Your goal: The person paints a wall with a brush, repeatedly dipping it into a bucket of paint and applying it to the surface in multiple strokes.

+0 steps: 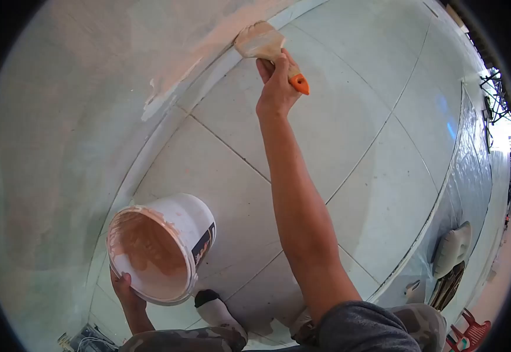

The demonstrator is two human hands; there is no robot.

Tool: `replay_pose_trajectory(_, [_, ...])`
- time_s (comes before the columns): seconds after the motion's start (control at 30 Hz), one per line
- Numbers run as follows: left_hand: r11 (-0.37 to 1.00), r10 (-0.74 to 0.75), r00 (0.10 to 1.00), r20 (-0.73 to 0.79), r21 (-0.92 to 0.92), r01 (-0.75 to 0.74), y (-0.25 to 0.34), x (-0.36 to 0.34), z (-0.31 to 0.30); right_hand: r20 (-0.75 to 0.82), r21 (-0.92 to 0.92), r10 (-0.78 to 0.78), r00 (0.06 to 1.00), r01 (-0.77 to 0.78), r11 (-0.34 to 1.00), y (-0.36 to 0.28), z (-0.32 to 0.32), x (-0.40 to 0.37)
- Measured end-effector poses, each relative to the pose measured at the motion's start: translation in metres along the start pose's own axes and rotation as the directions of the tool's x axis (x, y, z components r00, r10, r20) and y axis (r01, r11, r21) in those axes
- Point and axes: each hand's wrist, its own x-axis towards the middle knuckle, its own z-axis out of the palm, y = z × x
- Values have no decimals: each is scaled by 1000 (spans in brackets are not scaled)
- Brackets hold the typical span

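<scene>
My right hand [277, 88] is closed around the handle of a wide paintbrush [261, 42], whose orange handle end sticks out past my palm. The bristles, coated in pale peach paint, touch the bottom of the wall at the top of the baseboard. Low on the left, my left hand [125, 288] grips the rim of a white paint bucket [182, 214]. The bucket leans with its mouth toward me, and peach paint [153, 249] coats its inside. Most fingers of my left hand are hidden behind the bucket.
A wall [79, 146] with peach paint along its lower part curves down the left. Pale tiles [349, 146] cover the floor. Clear plastic sheeting [472, 158] lies at the right, with a pale cushion-like item [452, 249] on it. A red plastic chair [472, 331] stands bottom right.
</scene>
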Motion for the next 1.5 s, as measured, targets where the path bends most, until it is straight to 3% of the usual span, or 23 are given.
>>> replay_pose_trajectory(0.17, [999, -31, 999, -29, -27, 31, 0, -6, 3, -27, -88, 34, 999, -36, 995, -3, -3, -23])
replay_pose_trajectory(0.3, [1000, -19, 999, -46, -24, 18, -1, -4, -2, -21, -77, 52, 998, -53, 996, 0, 0, -37])
replay_pose_trajectory(0.37, [1000, 12, 999, 35, 11, -13, -6, -3, -10, -5, -83, 51, 999, -51, 995, 0, 1, -45])
replay_pose_trajectory(0.47, [1000, 16, 999, 40, 8, -17, -4, -3, -8, -18, -80, 78, 997, -79, 994, 3, 4, -57])
replay_pose_trajectory(1.1, [994, 104, 994, -34, -34, -105, -2, -15, 12, 39, -118, 231, 972, -225, 967, 13, -3, -153])
replay_pose_trajectory(1.5, [986, 71, 989, -130, -141, -89, -28, -40, -29, 132, -154, 326, 936, -305, 940, 24, -14, -202])
